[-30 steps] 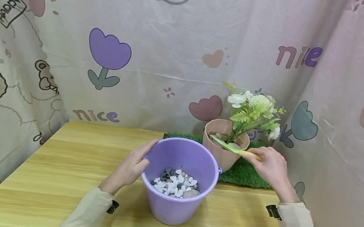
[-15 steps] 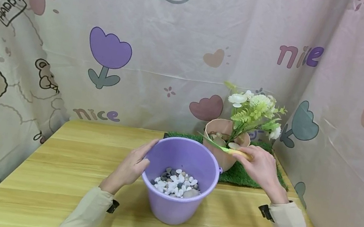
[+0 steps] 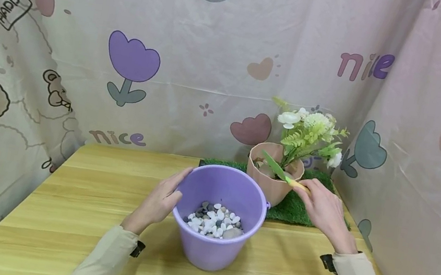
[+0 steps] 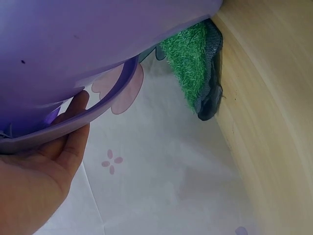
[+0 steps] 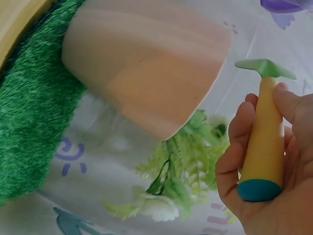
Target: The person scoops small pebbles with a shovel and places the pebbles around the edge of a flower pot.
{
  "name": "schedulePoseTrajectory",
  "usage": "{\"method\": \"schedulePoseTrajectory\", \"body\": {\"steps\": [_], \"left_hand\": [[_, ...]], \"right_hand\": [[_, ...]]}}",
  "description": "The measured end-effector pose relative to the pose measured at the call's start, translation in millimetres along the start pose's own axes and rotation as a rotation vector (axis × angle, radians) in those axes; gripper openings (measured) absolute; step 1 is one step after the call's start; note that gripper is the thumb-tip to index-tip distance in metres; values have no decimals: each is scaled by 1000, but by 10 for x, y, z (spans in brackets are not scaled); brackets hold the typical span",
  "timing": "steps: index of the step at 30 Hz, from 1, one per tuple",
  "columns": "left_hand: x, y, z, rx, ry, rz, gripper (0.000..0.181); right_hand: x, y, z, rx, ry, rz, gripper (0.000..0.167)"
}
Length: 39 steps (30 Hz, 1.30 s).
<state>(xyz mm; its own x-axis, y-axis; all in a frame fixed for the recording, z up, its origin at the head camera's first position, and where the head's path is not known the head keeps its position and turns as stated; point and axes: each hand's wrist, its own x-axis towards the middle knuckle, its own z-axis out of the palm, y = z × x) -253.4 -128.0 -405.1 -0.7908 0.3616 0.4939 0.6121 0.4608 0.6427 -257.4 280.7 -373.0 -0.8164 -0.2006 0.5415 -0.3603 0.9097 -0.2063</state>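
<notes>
The purple bucket [image 3: 212,253] stands on the table with white and dark pebbles [image 3: 215,220] in its bottom. My left hand [image 3: 157,200] holds its left rim, thumb on the near side; in the left wrist view the fingers [image 4: 73,147] lie behind the bucket's handle [image 4: 93,113]. My right hand [image 3: 324,211] grips a small trowel [image 3: 274,167] by its yellow handle [image 5: 264,137]. Its green blade slants up to the left, over the mouth of the pinkish flowerpot [image 3: 266,189]. White flowers with green leaves [image 3: 311,128] rise from the pot, and a few stones show inside.
Under the flowerpot lies a green artificial-grass mat [image 3: 300,209]. The wooden table [image 3: 103,186] extends left and in front of the bucket. A printed cloth [image 3: 199,56] hangs close behind and along both sides.
My right hand shifted left, then back right. The trowel blade dipped toward the gap between bucket and pot, and now its tip points up over the pot. The left hand and bucket stay put.
</notes>
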Motion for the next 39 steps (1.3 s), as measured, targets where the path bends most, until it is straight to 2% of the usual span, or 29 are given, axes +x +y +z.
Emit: {"method": "schedulePoseTrajectory", "body": {"steps": [8,20,28,30,35,39], "left_hand": [[12,6,-6,7,3,-3,66],[15,11,-9,-4,5,-9,65],[2,-3,4,10,4,-15,65],[-2,-6,3,11,7,-14,65],[-6,-3,-4,8,5,-15,65],[-7,14,-4,16,-1,-26,66]], "right_hand": [[-83,183,-43,59,-149,113,34],[-246,377,-60,172,-216,198,35],[-382,457,-34,291,-231,366,46],[-410,475,-20,284,-214,385,43],[-443,551,24,171,-170,369,36],[-477,630,55,118,-198,426,46]]}}
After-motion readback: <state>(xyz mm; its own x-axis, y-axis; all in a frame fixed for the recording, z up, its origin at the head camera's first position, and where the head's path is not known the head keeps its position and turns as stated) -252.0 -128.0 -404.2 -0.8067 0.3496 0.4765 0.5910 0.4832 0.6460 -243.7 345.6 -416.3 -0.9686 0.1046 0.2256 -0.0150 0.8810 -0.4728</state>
